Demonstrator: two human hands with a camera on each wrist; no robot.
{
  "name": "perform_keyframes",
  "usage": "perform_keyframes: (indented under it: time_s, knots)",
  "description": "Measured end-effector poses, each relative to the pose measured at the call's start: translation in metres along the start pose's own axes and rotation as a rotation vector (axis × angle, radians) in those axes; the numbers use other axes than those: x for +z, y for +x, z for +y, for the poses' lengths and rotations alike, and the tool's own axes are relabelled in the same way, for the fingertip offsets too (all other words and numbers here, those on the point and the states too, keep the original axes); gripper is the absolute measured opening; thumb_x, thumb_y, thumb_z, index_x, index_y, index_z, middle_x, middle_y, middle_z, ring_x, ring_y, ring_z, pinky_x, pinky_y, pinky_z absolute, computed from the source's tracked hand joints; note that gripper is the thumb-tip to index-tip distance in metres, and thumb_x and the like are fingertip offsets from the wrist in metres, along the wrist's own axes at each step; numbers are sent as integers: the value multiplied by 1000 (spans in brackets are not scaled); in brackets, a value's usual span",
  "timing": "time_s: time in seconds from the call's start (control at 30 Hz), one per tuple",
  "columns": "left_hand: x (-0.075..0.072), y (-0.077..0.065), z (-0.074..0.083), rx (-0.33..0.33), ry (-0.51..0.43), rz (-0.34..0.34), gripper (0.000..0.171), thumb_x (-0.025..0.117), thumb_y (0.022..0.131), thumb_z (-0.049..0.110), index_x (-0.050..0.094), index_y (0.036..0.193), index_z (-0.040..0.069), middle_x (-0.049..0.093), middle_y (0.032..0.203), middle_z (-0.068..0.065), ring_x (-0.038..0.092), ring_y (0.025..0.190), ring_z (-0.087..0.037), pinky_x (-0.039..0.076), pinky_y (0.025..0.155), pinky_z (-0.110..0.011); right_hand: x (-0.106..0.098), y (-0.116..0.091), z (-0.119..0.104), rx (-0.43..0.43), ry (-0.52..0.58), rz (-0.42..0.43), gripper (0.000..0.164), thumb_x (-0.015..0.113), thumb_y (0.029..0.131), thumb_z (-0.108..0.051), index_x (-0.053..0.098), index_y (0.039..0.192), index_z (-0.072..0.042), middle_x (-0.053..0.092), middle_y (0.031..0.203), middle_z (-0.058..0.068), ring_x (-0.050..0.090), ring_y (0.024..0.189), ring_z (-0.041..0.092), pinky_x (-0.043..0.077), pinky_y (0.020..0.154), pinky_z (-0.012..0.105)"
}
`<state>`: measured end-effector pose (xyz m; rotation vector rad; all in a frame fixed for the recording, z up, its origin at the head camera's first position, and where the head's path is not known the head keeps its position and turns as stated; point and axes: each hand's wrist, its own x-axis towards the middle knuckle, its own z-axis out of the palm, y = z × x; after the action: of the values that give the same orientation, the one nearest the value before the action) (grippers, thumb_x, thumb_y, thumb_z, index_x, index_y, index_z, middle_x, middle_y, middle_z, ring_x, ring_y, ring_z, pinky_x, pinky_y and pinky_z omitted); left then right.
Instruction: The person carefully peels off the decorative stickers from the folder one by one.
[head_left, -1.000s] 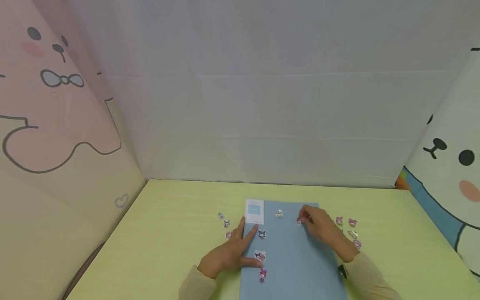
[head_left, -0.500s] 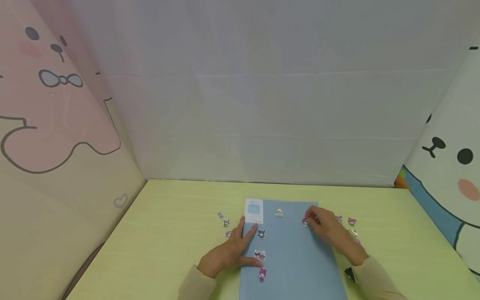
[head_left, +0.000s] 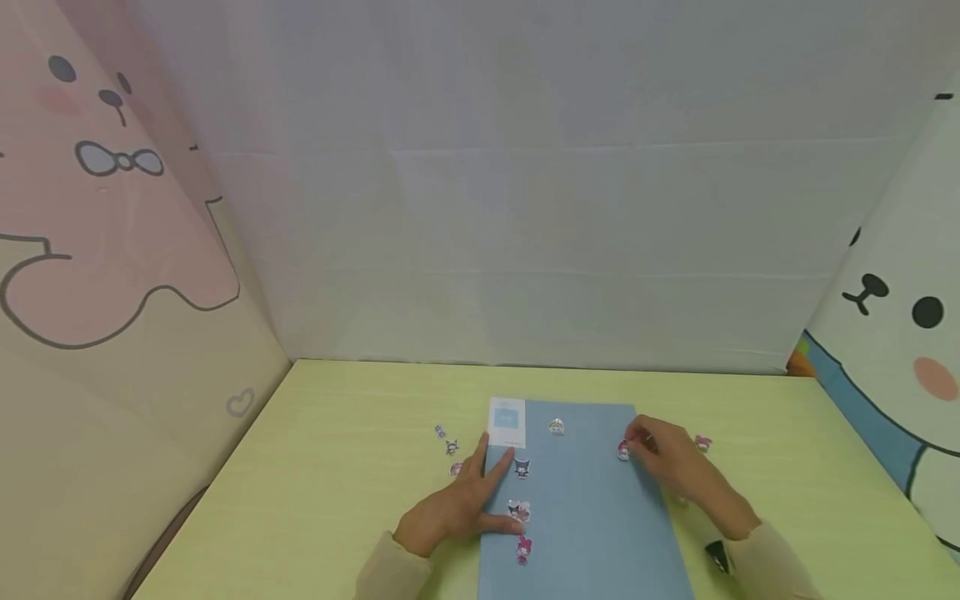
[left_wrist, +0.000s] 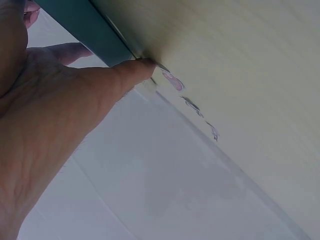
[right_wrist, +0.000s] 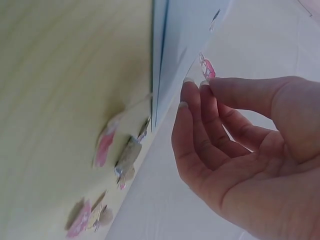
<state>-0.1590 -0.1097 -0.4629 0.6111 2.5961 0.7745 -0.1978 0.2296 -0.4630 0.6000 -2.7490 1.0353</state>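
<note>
A light blue notebook with a white label in its upper left corner lies on the table. My left hand rests across its left edge, fingers spread. Between thumb and fingertips, my right hand pinches a small pink-hooded cartoon sticker, close over the notebook's upper right part in the head view. A rainbow sticker sits near the top edge. Down the left side are a dark-hooded character sticker, a two-character sticker and a pink-hooded one.
Left of the notebook, a few loose stickers lie on the yellow table. More stickers lie to its right, mostly hidden by my right hand in the head view. A dark object shows beside the right sleeve. Cloth walls surround the table.
My right hand has moved to the right and slightly nearer with the pinched sticker, covering more of the loose stickers on that side. My left hand has stayed in place.
</note>
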Motion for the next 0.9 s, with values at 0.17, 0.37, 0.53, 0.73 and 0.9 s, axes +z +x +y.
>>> perform_keyframes:
  time_s: [0.17,0.37,0.53,0.73,0.9]
  knots:
    - [1,0,0,-10,3,-2,105,80,86,50,21,165,14,-6,169,-25,20,151,-45,38,111,-60,-6,-6,1,29,-13,-10,12,70,91,6,65,90,-5,69,85,-3,59,75,8,50,64,27]
    - [1,-1,-1,-1,1,0,105,80,86,49,21,165,14,-6,169,-26,19,151,-45,37,111,-60,-11,-10,6,49,-35,-37,10,69,93,4,65,92,-5,70,86,-3,64,76,12,51,65,28]
    - [0,-1,0,0,-2,0,104,81,86,49,22,165,13,-5,169,-26,20,151,-45,37,111,-60,-17,-15,11,42,-35,-47,11,68,92,5,64,92,-5,69,85,-3,64,76,11,52,65,27]
    - [1,-1,-2,2,-1,4,104,81,86,49,22,165,14,-6,169,-26,19,151,-45,37,112,-60,-25,-18,17,73,-45,-66,8,69,94,3,65,94,-5,70,88,-2,66,78,15,54,66,28]
    - [1,-1,-2,4,-1,4,104,80,86,49,22,165,13,-6,169,-26,19,151,-45,37,111,-60,-31,-23,20,105,-53,-77,6,70,94,0,65,95,-3,69,87,-2,66,78,15,52,64,27]
